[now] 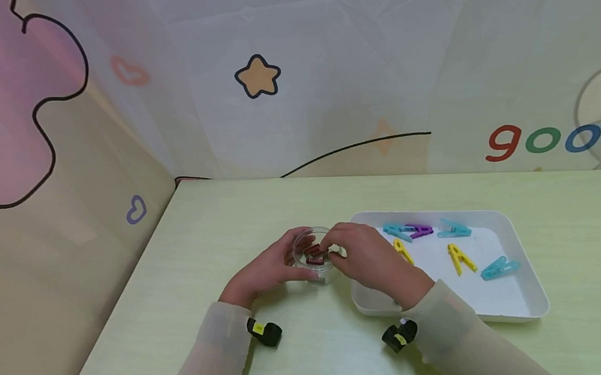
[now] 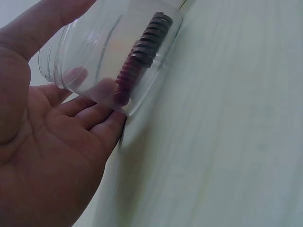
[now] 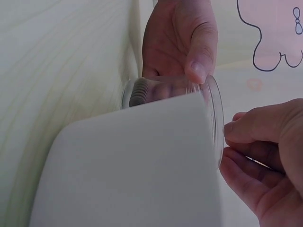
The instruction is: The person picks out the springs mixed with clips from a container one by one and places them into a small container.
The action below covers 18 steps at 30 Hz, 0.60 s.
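My left hand [image 1: 274, 264] wraps thumb and fingers around the side of a clear plastic jar [image 2: 106, 28]. Several dark red springs [image 1: 314, 256] lie at the bottom of the jar; through its wall one coiled row [image 2: 142, 52] shows close up. From the other side, my right hand [image 1: 367, 255] reaches to the jar's mouth, fingers bent. Its thumb and fingertips [image 3: 230, 135] are right at the rim in the right wrist view. I cannot tell whether they pinch the rim or a spring.
A white tray [image 1: 529, 289] stands right of the jar, partly under my right forearm. Inside it lie blue clips [image 1: 501, 267], yellow clips [image 1: 461, 258] and a purple clip [image 1: 419, 229]. A printed cloth backdrop [image 1: 319, 79] rises behind the pale table [image 1: 329, 366].
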Motion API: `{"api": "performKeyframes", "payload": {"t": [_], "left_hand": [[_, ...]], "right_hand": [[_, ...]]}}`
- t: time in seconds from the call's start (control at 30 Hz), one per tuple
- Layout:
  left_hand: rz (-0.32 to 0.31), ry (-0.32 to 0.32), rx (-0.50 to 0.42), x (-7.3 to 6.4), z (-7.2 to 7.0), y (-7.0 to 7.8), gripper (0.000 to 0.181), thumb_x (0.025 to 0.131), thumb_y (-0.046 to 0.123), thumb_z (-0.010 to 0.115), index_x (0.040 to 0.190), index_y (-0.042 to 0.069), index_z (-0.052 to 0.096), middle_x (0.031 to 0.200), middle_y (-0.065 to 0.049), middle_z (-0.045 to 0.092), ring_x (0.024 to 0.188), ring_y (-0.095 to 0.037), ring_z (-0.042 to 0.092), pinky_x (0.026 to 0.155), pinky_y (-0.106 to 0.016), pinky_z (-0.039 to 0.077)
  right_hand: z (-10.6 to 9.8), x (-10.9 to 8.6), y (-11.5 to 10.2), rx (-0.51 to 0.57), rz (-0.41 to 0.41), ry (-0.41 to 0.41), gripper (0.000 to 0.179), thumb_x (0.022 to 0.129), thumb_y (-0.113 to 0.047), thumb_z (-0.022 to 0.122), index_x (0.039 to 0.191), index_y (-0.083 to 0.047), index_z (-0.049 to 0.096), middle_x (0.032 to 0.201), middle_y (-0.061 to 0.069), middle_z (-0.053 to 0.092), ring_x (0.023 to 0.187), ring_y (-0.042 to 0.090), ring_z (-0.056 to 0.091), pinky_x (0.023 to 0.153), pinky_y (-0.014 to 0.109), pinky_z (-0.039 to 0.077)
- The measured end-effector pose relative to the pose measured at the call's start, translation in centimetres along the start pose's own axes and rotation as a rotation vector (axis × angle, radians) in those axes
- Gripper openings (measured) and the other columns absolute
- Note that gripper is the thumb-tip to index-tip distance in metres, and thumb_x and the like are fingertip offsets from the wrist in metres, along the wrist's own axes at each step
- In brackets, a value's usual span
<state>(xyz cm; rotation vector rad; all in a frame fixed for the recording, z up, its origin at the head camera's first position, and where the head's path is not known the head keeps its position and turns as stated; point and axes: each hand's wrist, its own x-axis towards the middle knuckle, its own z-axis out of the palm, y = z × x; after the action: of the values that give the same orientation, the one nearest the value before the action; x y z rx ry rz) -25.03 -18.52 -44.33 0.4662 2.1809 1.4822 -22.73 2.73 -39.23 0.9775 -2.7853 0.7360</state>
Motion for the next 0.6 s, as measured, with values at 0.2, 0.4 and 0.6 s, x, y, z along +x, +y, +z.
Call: {"api": "performKeyframes", "payload": {"t": [0.2,0.4,0.6], "left_hand": [[0.012,0.016,-0.004,0.04,0.09,-0.32,0.078,0.076,0.024,0.073,0.138,0.029,0.025,0.145,0.0,0.035,0.135,-0.013,0.031,0.113,-0.04,0.022],[0.031,0.017,-0.006,0.02,0.11,-0.47,0.079,0.074,0.028,0.075,0.137,0.032,0.026,0.144,0.001,0.037,0.134,-0.012,0.032,0.113,-0.04,0.023],[0.018,0.02,-0.005,0.02,0.14,-0.44,0.079,0.075,0.029,0.075,0.136,0.035,0.026,0.144,0.002,0.036,0.134,-0.011,0.031,0.113,-0.04,0.023]], "right_hand": [[0.07,-0.03,0.14,0.006,-0.003,-0.004,0.014,0.083,-0.015,0.065,0.096,-0.017,0.069,0.097,-0.005,0.065,0.093,0.017,0.061,0.083,0.033,0.051],[0.09,-0.05,0.21,0.006,-0.004,-0.007,0.014,0.083,-0.016,0.064,0.096,-0.018,0.068,0.097,-0.006,0.065,0.093,0.015,0.06,0.084,0.032,0.051],[0.12,-0.12,0.28,0.013,-0.027,-0.001,0.013,0.083,-0.016,0.064,0.096,-0.018,0.068,0.097,-0.006,0.065,0.093,0.016,0.061,0.083,0.032,0.051]]}}
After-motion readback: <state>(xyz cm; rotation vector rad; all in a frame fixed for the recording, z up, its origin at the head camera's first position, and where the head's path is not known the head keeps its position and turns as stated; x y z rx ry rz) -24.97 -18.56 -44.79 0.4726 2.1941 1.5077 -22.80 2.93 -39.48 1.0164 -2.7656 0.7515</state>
